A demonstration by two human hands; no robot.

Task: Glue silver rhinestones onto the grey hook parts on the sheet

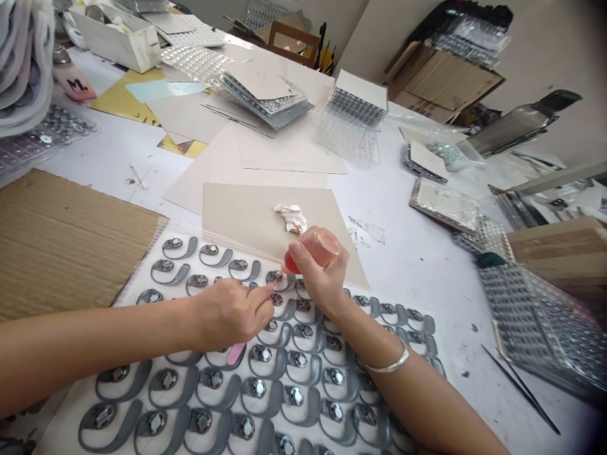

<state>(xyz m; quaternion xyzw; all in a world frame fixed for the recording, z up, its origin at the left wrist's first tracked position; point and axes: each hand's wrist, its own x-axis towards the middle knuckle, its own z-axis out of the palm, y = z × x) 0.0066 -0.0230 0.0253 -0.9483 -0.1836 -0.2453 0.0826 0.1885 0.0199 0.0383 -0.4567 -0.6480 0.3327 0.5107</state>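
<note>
Fingers (pixel 300 251) of the right hand (pixel 323 268) pinch a red squeeze bottle (pixel 293 263), nozzle angled down-left toward the left hand (pixel 228 314).

One legible mark in view: a bold dark capital M, followed by a dot, on a pink tag (pixel 71 82) at the far left of the white work table (pixel 408 284). The letter lies tilted along with the tag. A torn paper scrap (pixel 365 230) stuck to the table top carries faint marks, too small and worn to read. The small orange squeeze bottle (pixel 291 262) in the right hand (pixel 322 268) shows no readable label. No numbers or brands can be made out on the stacked sheets or trays nearby, at least from this angle.
</note>
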